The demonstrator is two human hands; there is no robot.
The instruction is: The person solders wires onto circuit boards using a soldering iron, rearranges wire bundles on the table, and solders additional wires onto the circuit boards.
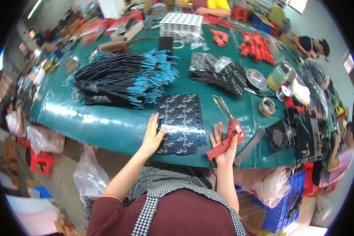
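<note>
Gun (235, 129): your right hand (225, 155) held it, half-curled, right of board (180, 115); slackness risked dropping.
Left hand (151, 137): touched board, open.

This looks like a workshop. A big green surface (118, 131) holds a heap of black and blue wires (118, 76) and a pile of black sheets (218, 74). A red tool (235, 128) is right of the middle. More people (341, 161) are at the frame's sides.

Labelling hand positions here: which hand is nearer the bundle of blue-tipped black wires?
Left. The left hand is below the wire bundle in view; the right hand, holding the red soldering gun, is farther right.
</note>
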